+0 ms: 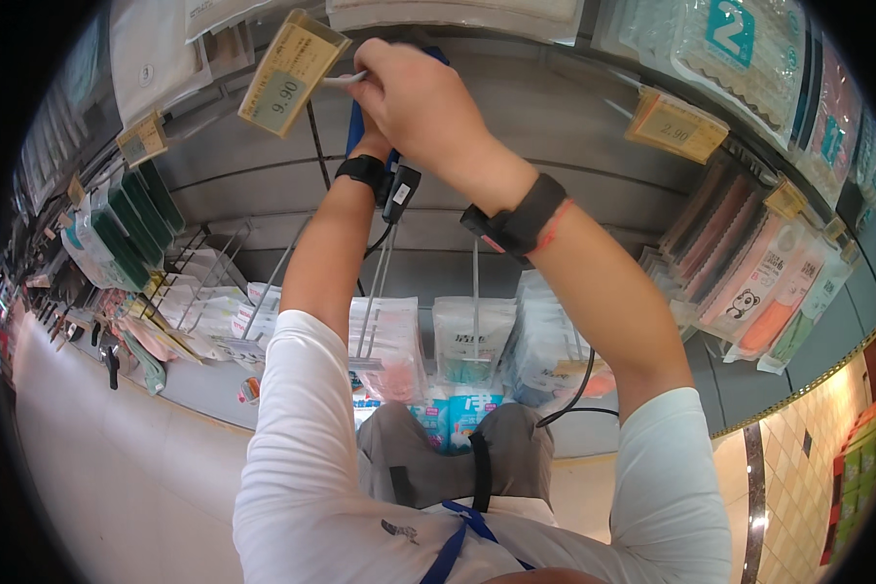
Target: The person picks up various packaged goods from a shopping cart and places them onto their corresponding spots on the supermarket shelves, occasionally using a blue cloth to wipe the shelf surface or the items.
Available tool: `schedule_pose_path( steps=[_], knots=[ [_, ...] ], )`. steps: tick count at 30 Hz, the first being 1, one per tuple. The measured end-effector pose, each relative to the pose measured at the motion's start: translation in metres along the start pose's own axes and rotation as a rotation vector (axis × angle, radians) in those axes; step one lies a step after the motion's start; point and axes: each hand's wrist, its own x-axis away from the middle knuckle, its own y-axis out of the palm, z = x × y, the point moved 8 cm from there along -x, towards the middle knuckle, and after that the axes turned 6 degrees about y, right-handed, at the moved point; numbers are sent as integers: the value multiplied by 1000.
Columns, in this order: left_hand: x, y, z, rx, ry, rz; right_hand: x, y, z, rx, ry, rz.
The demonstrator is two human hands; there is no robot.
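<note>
My right hand (427, 98) is raised in front of the shelf back, its thumb and fingers closed around the end of a metal display hook (342, 79). From that hook's tip hangs a tilted yellow price tag holder (292, 77) reading 9.90. Behind the right hand is my left hand (376, 137), mostly hidden; it is at a dark blue object (355, 125), whose kind I cannot tell. Whether the left fingers close on it is hidden. Both wrists wear black straps with small devices.
Packaged cloths (759, 277) hang at the right, green scouring pads (128, 226) at the left. Bare metal hooks (476, 299) stick out from the grey back panel (577, 190). Bagged goods (474, 339) hang low, above blue packs (474, 416) by my knees. A black cable (591, 387) loops beside my right arm.
</note>
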Motion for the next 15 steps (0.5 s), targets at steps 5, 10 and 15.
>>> schedule_pose_path(
  steps=[5, 10, 15],
  knots=[
    [11, -4, -4, -24, -29, -53, 6, 3, -5, 166, -37, 30],
    [24, -12, 1, -57, -51, -101, 11, 17, -6, 165, 1, 53],
    [36, -12, 9, -61, -65, -132, 21, 17, 0, 149, -17, 93]
  ],
)
